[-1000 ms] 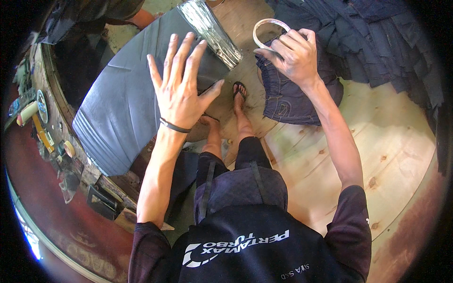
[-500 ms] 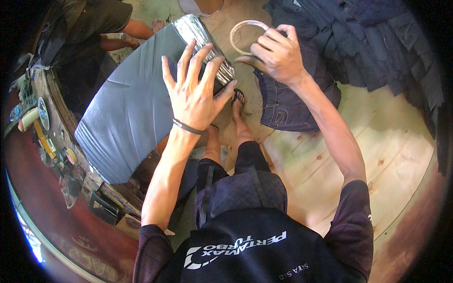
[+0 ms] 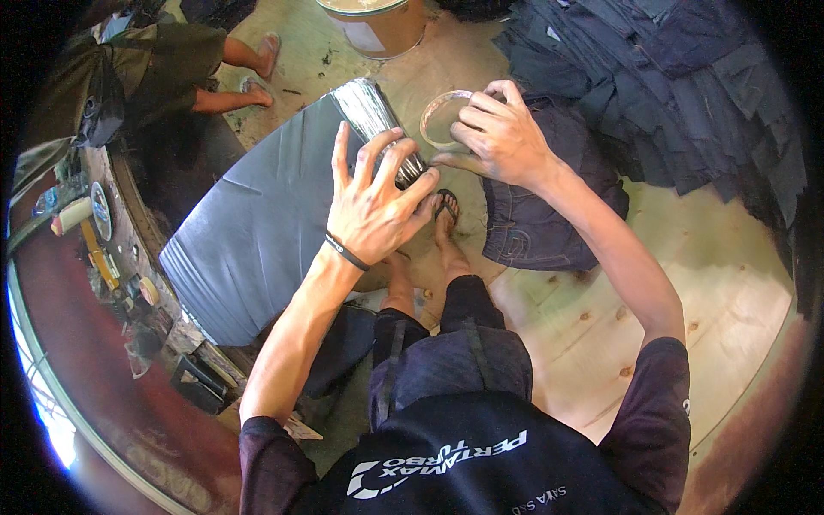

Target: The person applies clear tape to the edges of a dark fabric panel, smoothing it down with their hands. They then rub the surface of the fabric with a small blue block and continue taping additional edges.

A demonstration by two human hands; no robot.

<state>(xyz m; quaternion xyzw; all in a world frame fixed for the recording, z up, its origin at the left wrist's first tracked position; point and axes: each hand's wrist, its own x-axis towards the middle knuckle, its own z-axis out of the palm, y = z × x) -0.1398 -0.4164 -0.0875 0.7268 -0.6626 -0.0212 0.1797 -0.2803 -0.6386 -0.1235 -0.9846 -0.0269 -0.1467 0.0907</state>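
Observation:
My left hand [image 3: 371, 202] rests over the narrow end of a long, tapered grey form with a smooth, slightly wrinkled covering [image 3: 257, 206]. Its fingers are spread across a shiny silver wrapped band [image 3: 367, 103] there. Just to the right, my right hand [image 3: 502, 137] grips a roll of clear tape [image 3: 426, 118] by its near side, holding it on edge beside the band. Whether a strip of tape runs between roll and band I cannot make out.
Dark denim shorts [image 3: 549, 206] lie right of my feet, near a large heap of dark cloth pieces [image 3: 661, 103]. A brown drum [image 3: 378, 34] stands at the far side. Another person's legs [image 3: 227, 99] are far left. A cluttered bench edge [image 3: 154, 232] curves along the left.
The tape roll and my right hand have moved nearer and lower in view. My left fingers have bent more over the silver band. The view has shifted, showing more of the drum.

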